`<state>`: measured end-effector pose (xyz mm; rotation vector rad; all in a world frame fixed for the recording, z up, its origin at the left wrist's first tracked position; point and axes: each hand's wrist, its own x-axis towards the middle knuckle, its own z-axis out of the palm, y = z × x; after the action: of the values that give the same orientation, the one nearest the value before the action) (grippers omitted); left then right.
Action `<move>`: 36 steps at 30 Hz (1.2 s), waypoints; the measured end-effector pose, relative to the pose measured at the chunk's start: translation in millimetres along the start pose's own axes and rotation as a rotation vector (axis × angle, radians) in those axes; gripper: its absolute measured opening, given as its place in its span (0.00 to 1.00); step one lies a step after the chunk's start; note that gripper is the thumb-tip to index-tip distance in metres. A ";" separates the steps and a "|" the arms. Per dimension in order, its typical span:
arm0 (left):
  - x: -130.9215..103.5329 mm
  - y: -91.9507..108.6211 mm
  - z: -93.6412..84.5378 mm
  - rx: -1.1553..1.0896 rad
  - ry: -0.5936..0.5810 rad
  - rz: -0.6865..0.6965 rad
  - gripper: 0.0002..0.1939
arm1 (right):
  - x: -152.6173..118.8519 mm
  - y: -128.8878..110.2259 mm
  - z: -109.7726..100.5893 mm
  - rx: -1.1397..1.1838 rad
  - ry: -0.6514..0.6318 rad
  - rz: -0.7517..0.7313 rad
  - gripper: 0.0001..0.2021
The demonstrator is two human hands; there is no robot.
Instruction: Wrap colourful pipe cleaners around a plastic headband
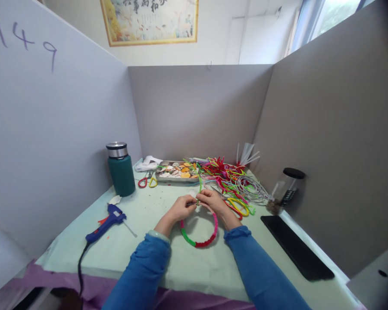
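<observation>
A ring [206,243] wrapped in pink, red and green fuzzy material lies near the middle of the table. At its far side my left hand [183,207] is closed, fingertips pinched on the ring. Close beside it, my right hand [212,202] pinches the ring and a green pipe cleaner [200,184], which sticks up away from me. The fingertips of both hands nearly meet, and they hide the exact spot being gripped. Yellow-handled scissors [239,207] and a red handle lie just right of my right hand.
At the left are a blue glue gun [108,223] with its cord and a green bottle [121,174]. A metal tray [177,179] of small pieces, tangled pipe cleaners [224,172] and coiled wire [252,189] lie at the back. A jar [284,189] and black slab [295,247] are right.
</observation>
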<state>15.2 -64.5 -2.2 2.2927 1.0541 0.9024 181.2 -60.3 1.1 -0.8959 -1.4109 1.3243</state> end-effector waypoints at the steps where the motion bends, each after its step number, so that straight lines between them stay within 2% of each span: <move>1: 0.0 0.3 0.0 -0.003 -0.002 -0.005 0.08 | 0.2 0.8 -0.6 -0.005 -0.003 0.000 0.15; 6: 1.4 1.1 1.0 -0.026 0.022 0.008 0.12 | 0.9 2.9 -2.8 -0.054 0.003 -0.028 0.14; 13: 4.2 -2.0 2.3 -0.011 0.057 0.023 0.09 | -0.5 -0.9 -0.7 -0.068 -0.006 -0.026 0.17; 18: 2.6 0.9 1.0 0.014 0.093 0.100 0.09 | 2.4 5.6 -4.2 -0.061 -0.039 -0.003 0.17; 22: 0.5 5.2 0.7 0.047 0.133 0.182 0.10 | 6.3 12.5 -7.2 0.015 -0.104 0.100 0.17; 27: -1.0 5.0 3.9 0.131 0.204 0.268 0.11 | 6.2 12.8 -5.9 0.242 -0.160 0.226 0.15; 36: -3.2 12.2 3.8 0.174 0.297 0.248 0.08 | 4.7 7.8 -4.0 0.322 -0.184 0.260 0.13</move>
<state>22.3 -74.9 1.7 2.5285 1.0143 1.3301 183.0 -53.7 -6.0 -0.7721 -1.1962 1.8106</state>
